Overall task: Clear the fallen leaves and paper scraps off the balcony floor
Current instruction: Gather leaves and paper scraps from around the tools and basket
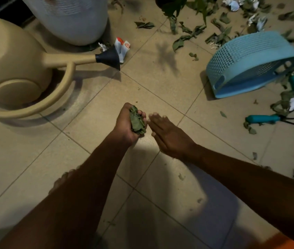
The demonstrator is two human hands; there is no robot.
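Observation:
My left hand point(124, 123) grips a bunch of dry green leaves point(137, 121) above the tiled floor, palm turned up. Right beside it, my right hand point(167, 135) is held flat with fingers straight, its fingertips close to the bunch and holding nothing. Several fallen leaves point(187, 35) lie scattered over the floor at the top and right. Crumpled paper scraps point(233, 4) sit among them at the top right. A white and orange wrapper point(122, 46) lies by the watering can's nozzle.
A beige watering can point(15, 69) stands at the left, a white pot point(70, 17) behind it. A light blue basket point(250, 63) lies tipped on its side at the right. Teal-handled garden tools point(262, 118) lie near the right edge.

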